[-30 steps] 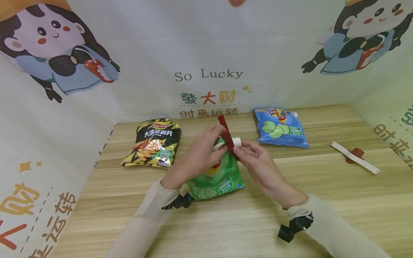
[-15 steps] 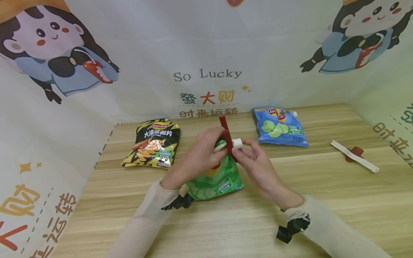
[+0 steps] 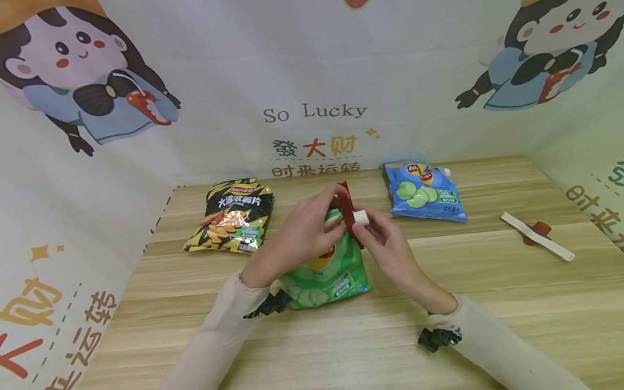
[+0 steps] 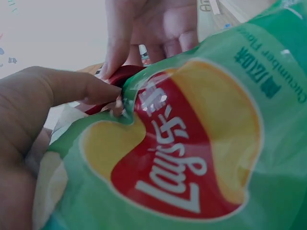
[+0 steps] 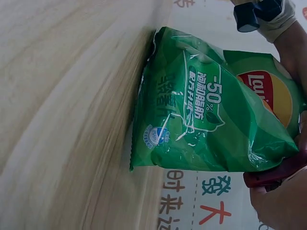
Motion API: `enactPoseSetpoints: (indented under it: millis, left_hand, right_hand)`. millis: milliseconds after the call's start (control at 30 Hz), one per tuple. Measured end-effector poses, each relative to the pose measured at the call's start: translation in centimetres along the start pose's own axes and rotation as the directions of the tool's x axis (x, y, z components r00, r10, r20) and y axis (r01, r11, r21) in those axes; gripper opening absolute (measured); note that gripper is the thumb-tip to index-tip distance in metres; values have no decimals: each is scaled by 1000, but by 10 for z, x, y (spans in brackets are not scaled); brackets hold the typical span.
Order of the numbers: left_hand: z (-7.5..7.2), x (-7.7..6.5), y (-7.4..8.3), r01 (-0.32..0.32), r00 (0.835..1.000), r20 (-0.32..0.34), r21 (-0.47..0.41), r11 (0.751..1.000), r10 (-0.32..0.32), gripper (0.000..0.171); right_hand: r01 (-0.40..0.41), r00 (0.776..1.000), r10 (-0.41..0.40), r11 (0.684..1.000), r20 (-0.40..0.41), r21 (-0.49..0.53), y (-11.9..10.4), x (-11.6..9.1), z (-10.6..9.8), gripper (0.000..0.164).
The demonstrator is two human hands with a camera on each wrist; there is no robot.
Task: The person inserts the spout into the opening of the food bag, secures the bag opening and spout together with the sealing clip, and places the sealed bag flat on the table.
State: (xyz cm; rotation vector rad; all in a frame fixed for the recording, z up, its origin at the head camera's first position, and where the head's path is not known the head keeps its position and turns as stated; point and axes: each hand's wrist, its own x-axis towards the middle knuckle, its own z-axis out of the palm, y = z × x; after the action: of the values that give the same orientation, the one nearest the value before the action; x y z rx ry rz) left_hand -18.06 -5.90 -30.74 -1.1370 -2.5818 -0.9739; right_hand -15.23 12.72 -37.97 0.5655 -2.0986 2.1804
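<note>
A green cucumber-flavour chip bag (image 3: 324, 284) stands on the table between both hands. At its gathered top sits a dark red bag clip (image 3: 347, 212) with a white cap (image 3: 361, 218) facing right. My left hand (image 3: 304, 227) pinches the top of the bag, its index finger up at the clip's far end. My right hand (image 3: 392, 249) grips the clip from the right beside the cap. In the left wrist view, the thumb presses the bag's folded edge (image 4: 125, 112) against the red clip (image 4: 125, 74). The right wrist view shows the clip (image 5: 274, 176) along the bag's upper corner.
A black and yellow chip bag (image 3: 234, 216) lies at the back left. At the back right is a blue chip bag (image 3: 424, 192) with a white cap (image 3: 446, 171) at its top. Farther right lies a white strip (image 3: 536, 236) across a reddish-brown piece (image 3: 542, 232).
The clip's far end has dropped slightly and shifted right, with the left index finger now over it. The white cap has moved a little right and down. Both hands stay at the bag's top.
</note>
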Motion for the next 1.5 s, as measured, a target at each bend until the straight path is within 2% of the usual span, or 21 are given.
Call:
enactPoseSetpoints:
  millis: [200, 533, 633, 733, 800, 833, 967, 1100, 1200, 1333, 1500]
  left_hand:
    - [-7, -2, 0, 10, 1000, 14, 0, 1000, -10, 35]
    - [-1, -1, -2, -53, 996, -71, 98, 994, 60, 28]
    - [-1, 0, -2, -80, 989, -103, 204, 976, 103, 27]
    - [-5, 0, -1, -85, 984, -118, 340, 937, 132, 28]
    - [-12, -3, 1, -47, 990, -103, 388, 920, 95, 32]
    - [-16, -5, 2, -25, 994, -84, 392, 920, 63, 33]
    - [-32, -13, 3, 37, 999, 10, 308, 951, -42, 20]
    - [-34, -12, 0, -21, 997, 80, 172, 985, 7, 7]
    - [-30, -10, -6, -52, 996, 77, 105, 993, 44, 7]
    - [-25, -7, -13, -68, 996, 56, 66, 996, 65, 9]
    - [-21, -5, -15, -89, 995, 60, 55, 995, 85, 13]
  right_hand:
    - [-5, 1000, 4, 1000, 29, 7, 0, 0, 1, 41]
    - [-84, 994, 83, 996, 65, 11, -2, 2, -1, 43]
    - [-82, 995, 81, 997, 50, 10, -1, 3, -1, 42]
    - [-77, 996, 76, 997, 35, 14, -1, 3, -1, 42]
    - [-73, 997, 73, 997, 29, 16, -1, 3, 0, 42]
    - [-72, 997, 72, 997, 27, 13, -1, 3, 1, 42]
    - [-65, 997, 65, 998, 27, 1, 1, 1, 2, 42]
    - [-48, 998, 48, 999, 37, -7, 2, 0, 3, 42]
    - [-27, 999, 26, 1000, 41, 10, 3, -1, 4, 42]
    - [12, 998, -15, 999, 65, 34, 2, -1, 3, 41]
    - [49, 993, -47, 999, 105, -13, 0, 1, 1, 39]
